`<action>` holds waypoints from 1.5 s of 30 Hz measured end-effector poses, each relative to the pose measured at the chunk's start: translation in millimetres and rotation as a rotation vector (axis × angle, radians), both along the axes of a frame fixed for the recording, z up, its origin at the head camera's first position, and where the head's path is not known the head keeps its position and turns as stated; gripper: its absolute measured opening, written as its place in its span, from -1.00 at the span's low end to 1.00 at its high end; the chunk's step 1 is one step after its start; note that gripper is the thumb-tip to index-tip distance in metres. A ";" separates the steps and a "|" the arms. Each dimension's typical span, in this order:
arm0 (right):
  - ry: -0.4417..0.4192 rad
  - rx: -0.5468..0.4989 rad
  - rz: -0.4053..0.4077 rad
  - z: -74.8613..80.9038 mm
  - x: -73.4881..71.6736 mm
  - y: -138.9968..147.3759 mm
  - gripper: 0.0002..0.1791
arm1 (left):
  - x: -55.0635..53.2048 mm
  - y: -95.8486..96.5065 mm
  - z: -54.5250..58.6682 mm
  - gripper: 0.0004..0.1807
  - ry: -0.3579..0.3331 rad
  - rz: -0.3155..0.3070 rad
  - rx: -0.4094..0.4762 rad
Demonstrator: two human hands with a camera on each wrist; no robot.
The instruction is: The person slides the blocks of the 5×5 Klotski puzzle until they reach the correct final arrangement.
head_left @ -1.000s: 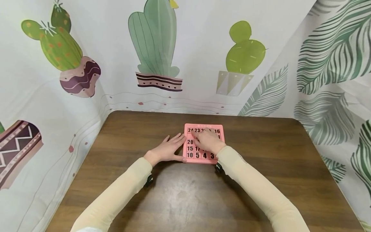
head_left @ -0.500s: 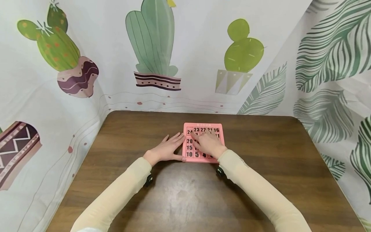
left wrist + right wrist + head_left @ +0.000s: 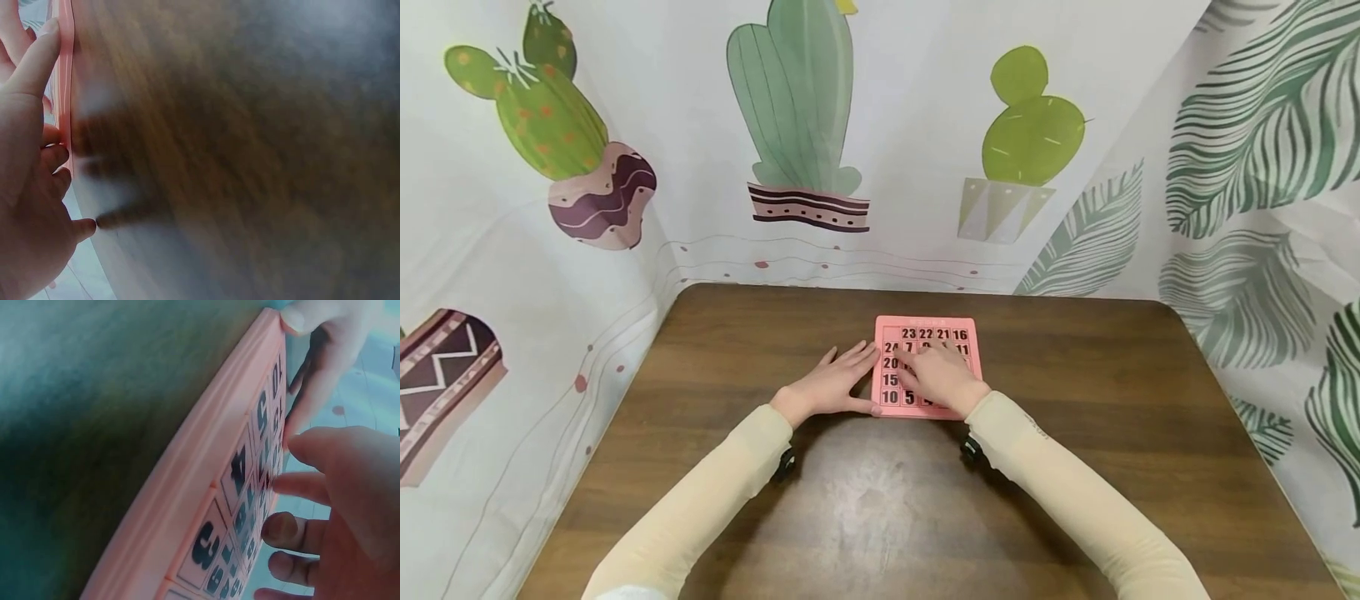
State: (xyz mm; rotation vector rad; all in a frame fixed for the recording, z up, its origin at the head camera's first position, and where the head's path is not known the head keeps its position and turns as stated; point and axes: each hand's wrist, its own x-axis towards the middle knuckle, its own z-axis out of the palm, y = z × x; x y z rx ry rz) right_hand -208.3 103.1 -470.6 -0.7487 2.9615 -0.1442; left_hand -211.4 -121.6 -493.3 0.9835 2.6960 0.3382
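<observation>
A pink sliding number puzzle (image 3: 917, 412) lies flat on the table, its tiles printed with black numerals. My left hand (image 3: 835, 383) rests along its left side, thumb and fingers extended against the frame, as the left wrist view also shows at the pink edge (image 3: 66, 87). Over the board is my right hand (image 3: 943, 375), with a fingertip on the 24 tile (image 3: 890, 348) in the left column. Above that tile is a gap in the top left corner. In the right wrist view the 3 tile (image 3: 205, 545) shows near the front edge. The right hand hides several middle tiles.
The brown wooden table (image 3: 1075, 375) extends around the puzzle on all sides. Behind it hangs a white cloth (image 3: 917, 167) printed with cacti and leaves. A dark wrist device (image 3: 785, 463) sits under the left sleeve, another (image 3: 972, 450) under the right.
The 24 tile has slid down one cell from the top left corner, leaving a gap there. My right fingertip moved down with it; my left hand stays at the frame.
</observation>
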 end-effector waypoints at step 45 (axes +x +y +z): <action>-0.018 0.008 -0.086 -3.3 -14.8 -6.1 -0.44 | -0.9 1.5 -1.5 0.16 0.008 -0.010 -0.023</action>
